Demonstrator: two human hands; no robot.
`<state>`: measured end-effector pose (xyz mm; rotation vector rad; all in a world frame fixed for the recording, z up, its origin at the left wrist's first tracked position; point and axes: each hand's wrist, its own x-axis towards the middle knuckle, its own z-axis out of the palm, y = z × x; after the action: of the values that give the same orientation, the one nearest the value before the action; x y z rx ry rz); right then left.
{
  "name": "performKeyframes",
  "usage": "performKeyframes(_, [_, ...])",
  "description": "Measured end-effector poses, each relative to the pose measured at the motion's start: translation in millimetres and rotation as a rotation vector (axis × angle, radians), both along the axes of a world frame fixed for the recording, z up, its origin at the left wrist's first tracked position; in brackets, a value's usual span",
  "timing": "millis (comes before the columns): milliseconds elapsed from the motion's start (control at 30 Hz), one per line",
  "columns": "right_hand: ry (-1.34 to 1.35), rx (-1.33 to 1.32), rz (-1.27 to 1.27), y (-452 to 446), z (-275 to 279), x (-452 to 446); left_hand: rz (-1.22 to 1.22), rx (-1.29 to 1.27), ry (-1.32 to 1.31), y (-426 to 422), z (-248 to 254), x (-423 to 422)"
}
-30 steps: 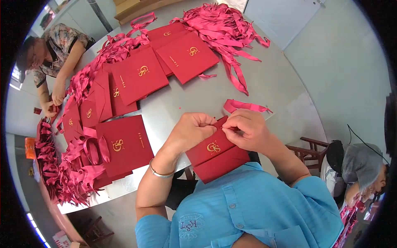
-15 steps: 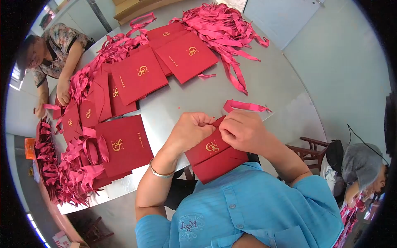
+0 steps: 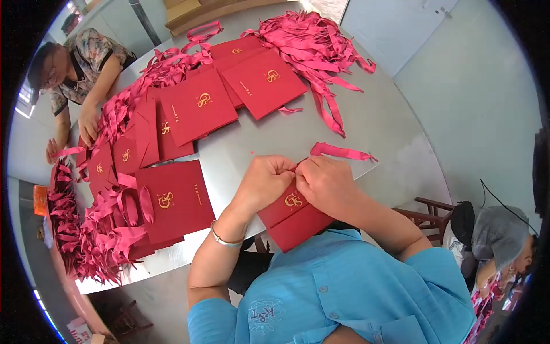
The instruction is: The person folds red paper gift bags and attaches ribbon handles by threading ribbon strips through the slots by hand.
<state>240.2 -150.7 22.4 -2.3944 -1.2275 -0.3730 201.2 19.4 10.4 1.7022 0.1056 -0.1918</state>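
Observation:
A red bag (image 3: pixel 295 221) with a gold logo lies at the table's front edge against the blue shirt. My left hand (image 3: pixel 266 178) pinches its upper edge, fingers curled. Right beside it, my right hand (image 3: pixel 323 182) is closed on the same edge, and the fingertips of both hands nearly meet. What the fingertips hold besides the edge is too small to make out. Just beyond my right hand lies a pink ribbon strip (image 3: pixel 344 152). A flat red bag (image 3: pixel 177 200) rests to the left of my left hand.
Red bags (image 3: pixel 200 109) overlap across the table (image 3: pixel 384 120). A ribbon heap (image 3: pixel 303 40) sits at the back, and ribboned bags (image 3: pixel 109 241) at the left. A co-worker (image 3: pixel 86 69) reaches in at far left. At right are a wooden stool (image 3: pixel 427 215) and another person (image 3: pixel 501 235).
My right hand has shifted left along the bag's edge, closer to my left hand. The co-worker's hands have moved apart, with a pink ribbon now showing by one. The view has shifted slightly.

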Motion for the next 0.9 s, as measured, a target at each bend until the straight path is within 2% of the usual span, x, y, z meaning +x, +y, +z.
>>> performKeyframes(33, [0.026, -0.026, -0.008, 1, -1, 0, -0.004, 0.068, 0.032, 1, 2, 0])
performKeyframes(167, [0.076, 0.018, 0.11, -6, 18, 10, -0.004, 0.062, -0.061, 3, -11, 2])
performKeyframes(267, [0.039, 0.127, 0.232, -11, 26, 34, -0.029, 0.085, -0.041, 0, 3, -2])
performKeyframes(333, [0.415, 0.012, 0.296, -15, 22, 53, -0.065, 0.13, -0.088, -4, 6, -5])
performKeyframes(367, [0.416, 0.017, 0.283, -15, 25, 58, -0.079, 0.131, -0.087, -6, 5, -7])
performKeyframes(433, [1.108, -0.07, 0.276, -12, 37, 67, -0.082, 0.075, -0.095, -10, 4, -11])
performKeyframes(533, [1.234, -0.203, 0.377, -6, 43, 77, -0.068, 0.144, -0.21, -14, 15, -16])
performKeyframes(633, [1.319, -0.174, 0.521, 1, 45, 81, -0.063, 0.208, -0.296, -14, 21, -18])
performKeyframes(733, [1.379, -0.287, 0.489, 6, 49, 87, -0.087, 0.305, -0.372, -13, 24, -18])
performKeyframes(833, [1.297, -0.426, 0.558, 12, 44, 88, -0.084, 0.45, -0.434, -13, 23, -19])
performKeyframes(900, [1.335, -0.457, 0.576, 14, 38, 90, -0.09, 0.462, -0.454, -13, 25, -21])
